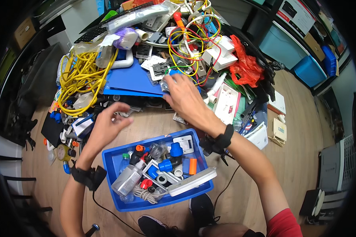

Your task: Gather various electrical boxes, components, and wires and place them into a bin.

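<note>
My right hand [184,96] reaches over the front of a large heap of parts, at the corner of some blue plastic sheets [130,78]. A small clear plastic piece [164,86] shows between its thumb and fingers; whether they grip it is unclear. Just beyond lies a white socket frame [158,71]. My left hand [111,123] hovers over the floor with curved fingers apart and nothing in them. Before me, a blue plastic bin [157,209] holds a clear spray bottle [127,179], blue pipe fittings [165,165], an orange tube [192,166] and a long white fixture [192,181].
A coil of yellow cable [77,80] lies on the heap's left side. Looped thin wires [195,44] and a red plastic bag [245,63] lie to the right. Shelves with a light-blue tub [281,47] stand at the back right. Black cords [109,211] trail from both wrist straps.
</note>
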Motion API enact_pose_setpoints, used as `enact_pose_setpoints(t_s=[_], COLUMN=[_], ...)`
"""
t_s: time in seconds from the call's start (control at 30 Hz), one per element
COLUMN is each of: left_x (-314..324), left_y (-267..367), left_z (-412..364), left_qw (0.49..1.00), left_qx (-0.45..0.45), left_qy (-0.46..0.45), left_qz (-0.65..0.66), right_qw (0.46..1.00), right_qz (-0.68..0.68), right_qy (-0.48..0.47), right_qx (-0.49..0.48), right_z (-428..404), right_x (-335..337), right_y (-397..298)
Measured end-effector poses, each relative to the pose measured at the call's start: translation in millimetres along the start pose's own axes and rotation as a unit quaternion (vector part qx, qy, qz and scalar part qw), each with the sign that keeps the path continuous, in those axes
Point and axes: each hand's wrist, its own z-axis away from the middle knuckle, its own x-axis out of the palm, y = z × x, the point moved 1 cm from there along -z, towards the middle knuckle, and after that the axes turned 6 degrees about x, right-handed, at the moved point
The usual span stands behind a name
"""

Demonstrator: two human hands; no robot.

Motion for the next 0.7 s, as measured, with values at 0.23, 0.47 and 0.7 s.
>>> enact_pose_setpoints(t_s=[0.23,0.47,0.7], left_x=[60.9,96.5,95.7], left_y=[-38.3,-63.7,-36.0], left_z=[-123.2,-200.1,-209.9], left_qw=[0.996,0.983,0.980], left_qx=[-0.039,-0.109,-0.162], left_qy=[0.067,0.145,0.086], left_qz=[0.049,-0.034,0.083], right_qw=[0.989,0.962,0.956], right_qz=[0.093,0.212,0.199], right_qy=[0.028,-0.100,-0.163], right_qx=[0.110,0.142,0.140], right_z=[-38.5,-78.4,-96.9], right_x=[39.1,74.9,54.8], right_y=[46.6,54.1,77.6])
